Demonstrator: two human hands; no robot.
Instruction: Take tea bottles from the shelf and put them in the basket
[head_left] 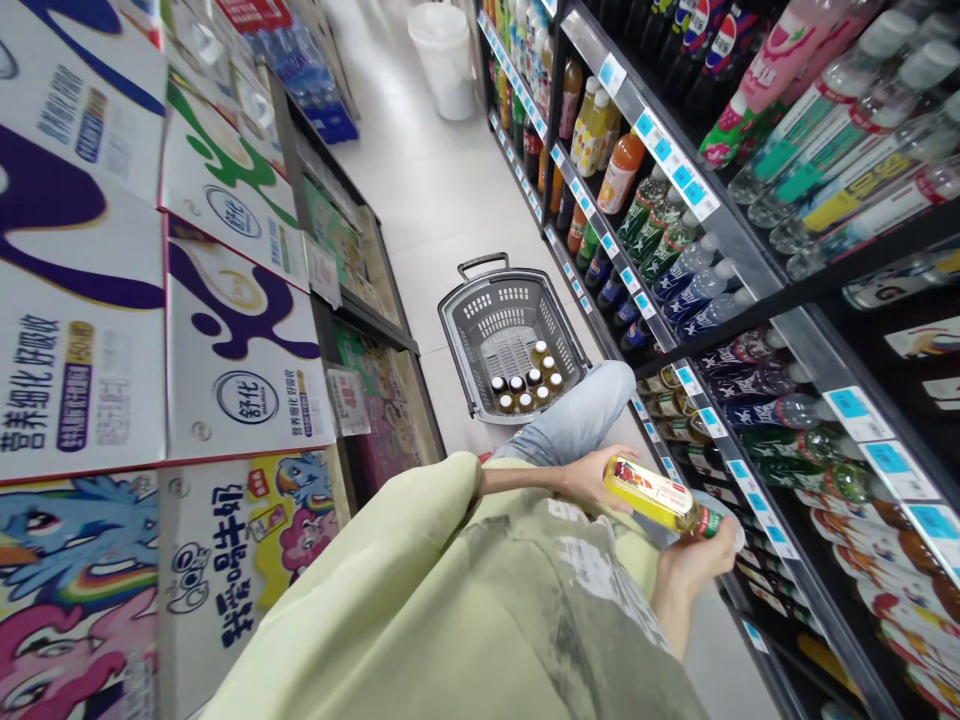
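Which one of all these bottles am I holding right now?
The white-labelled yellow bottle between your left hand and right hand; unlike bottles in the basket or on shelves, it's in your grip.

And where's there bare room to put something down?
The floor between the basket and the white bucket is bare. Inside the basket, the end nearer the bucket has room too. It's crowded at the other end, where capped bottles stand bunched, and on the shelves lined with drinks.

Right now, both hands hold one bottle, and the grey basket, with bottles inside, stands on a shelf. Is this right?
Not fully: the grey basket, with bottles inside, stands on the floor, as the head view shows. Both hands do hold one bottle.
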